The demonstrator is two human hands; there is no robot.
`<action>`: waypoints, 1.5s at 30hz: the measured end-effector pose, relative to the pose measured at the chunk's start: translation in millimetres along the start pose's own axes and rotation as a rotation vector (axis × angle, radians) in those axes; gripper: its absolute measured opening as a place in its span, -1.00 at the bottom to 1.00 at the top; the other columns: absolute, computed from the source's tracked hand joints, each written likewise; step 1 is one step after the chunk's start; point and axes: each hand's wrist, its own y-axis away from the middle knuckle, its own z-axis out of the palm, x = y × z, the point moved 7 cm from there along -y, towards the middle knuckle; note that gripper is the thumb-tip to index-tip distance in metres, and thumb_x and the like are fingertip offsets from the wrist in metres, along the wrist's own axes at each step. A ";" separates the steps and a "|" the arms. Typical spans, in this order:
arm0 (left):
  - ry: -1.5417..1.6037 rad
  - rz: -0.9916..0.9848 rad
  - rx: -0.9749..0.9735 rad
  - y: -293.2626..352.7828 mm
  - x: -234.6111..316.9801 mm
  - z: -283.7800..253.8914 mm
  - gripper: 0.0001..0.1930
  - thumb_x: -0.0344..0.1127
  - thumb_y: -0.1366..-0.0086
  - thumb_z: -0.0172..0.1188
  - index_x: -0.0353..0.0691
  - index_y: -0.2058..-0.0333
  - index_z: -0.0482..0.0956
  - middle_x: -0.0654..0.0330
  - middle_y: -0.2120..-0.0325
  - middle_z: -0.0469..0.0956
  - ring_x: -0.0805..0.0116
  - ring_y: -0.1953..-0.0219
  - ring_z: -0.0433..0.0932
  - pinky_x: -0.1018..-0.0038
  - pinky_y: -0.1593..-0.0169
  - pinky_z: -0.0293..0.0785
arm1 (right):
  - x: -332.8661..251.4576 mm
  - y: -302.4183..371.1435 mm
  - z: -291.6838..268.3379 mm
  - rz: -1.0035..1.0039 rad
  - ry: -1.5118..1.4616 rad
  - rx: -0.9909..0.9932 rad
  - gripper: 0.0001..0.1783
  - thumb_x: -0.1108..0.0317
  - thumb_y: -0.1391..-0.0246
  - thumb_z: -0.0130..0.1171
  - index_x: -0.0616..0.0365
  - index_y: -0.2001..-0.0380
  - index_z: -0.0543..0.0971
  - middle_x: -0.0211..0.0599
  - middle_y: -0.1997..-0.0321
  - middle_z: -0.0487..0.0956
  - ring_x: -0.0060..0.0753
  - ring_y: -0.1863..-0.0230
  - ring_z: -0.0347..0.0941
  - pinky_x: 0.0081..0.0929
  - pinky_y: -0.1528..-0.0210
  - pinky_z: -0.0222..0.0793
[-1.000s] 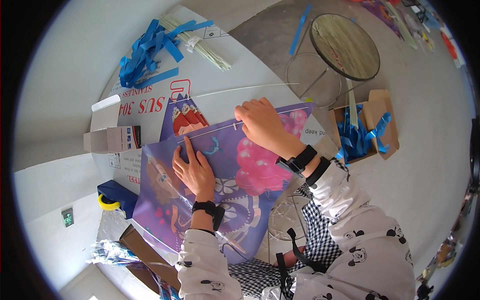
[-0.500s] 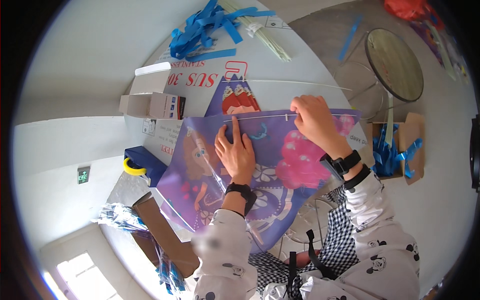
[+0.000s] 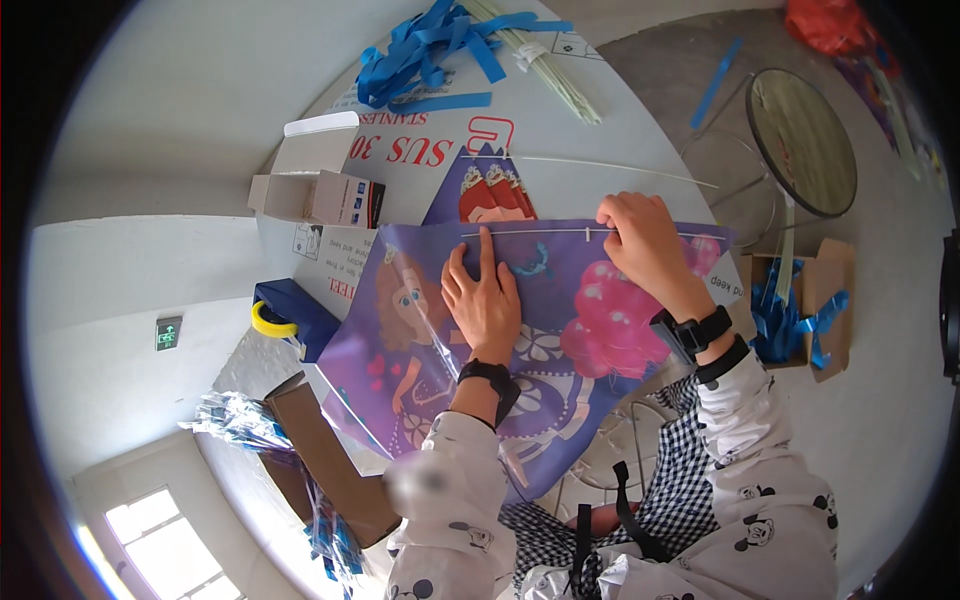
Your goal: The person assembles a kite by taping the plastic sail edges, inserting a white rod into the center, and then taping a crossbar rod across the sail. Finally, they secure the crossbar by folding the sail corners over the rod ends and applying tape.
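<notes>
A purple printed kite sheet (image 3: 440, 290), showing a cartoon princess and pink balloons, lies over the near part of the table. Along its upper edge runs a thin white rod (image 3: 550, 234) with a small white tab crossing it. My left hand (image 3: 486, 300) rests flat on the sheet, fingers spread, the index fingertip touching the rod near its left end. At the upper edge, right of the tab, my right hand (image 3: 642, 235) is closed with fingers curled; the fingertips pinch the sheet's edge by the rod. Beyond lie stacked purple printed pieces (image 3: 497, 192) with another thin rod (image 3: 610, 172) across them.
Blue ribbon strips (image 3: 420, 60) and a bundle of pale rods (image 3: 550, 75) lie at the table's far end. An opened small box (image 3: 318, 195) and a blue tape dispenser (image 3: 300, 315) are at left. A round stool (image 3: 803, 142) and a carton (image 3: 830, 285) stand at right.
The whole view has shifted slightly, moving the table and sheet a little rightward in it. Both hands keep nearly the same places on the sheet.
</notes>
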 end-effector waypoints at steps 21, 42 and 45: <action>0.052 0.005 0.030 0.4 0.2 -5.8 -0.45 -0.21 -0.37 -0.03 0.01 -0.33 0.20 0.02 -0.14 0.23 0.01 -0.19 0.18 0.12 -0.25 0.11 | 0.7 -4.8 -7.6 0.014 -0.022 0.014 -0.69 0.65 0.26 0.13 0.12 0.36 0.43 -0.30 0.37 0.50 -0.13 0.24 0.43 -0.23 0.17 0.25; 0.772 -0.580 0.479 104.3 -264.3 -204.6 -0.67 -0.40 -0.33 0.08 -0.32 -0.05 0.45 0.15 0.08 0.56 0.43 0.09 0.53 0.54 0.07 0.45 | -89.5 7.4 -11.5 -0.166 -0.022 0.052 -0.59 0.71 0.18 0.02 0.16 0.18 0.46 -0.17 0.13 0.50 -0.06 0.08 0.42 -0.23 0.01 0.28; 0.963 -0.609 0.365 122.8 -282.8 -176.7 -0.61 -0.36 -0.35 0.08 -0.31 -0.12 0.38 0.12 0.02 0.53 0.42 0.03 0.51 0.55 0.05 0.45 | -141.7 8.5 2.9 -0.229 -0.237 -0.006 -0.64 0.67 0.13 0.07 0.17 0.19 0.49 -0.17 0.13 0.50 -0.04 0.07 0.42 -0.23 -0.02 0.30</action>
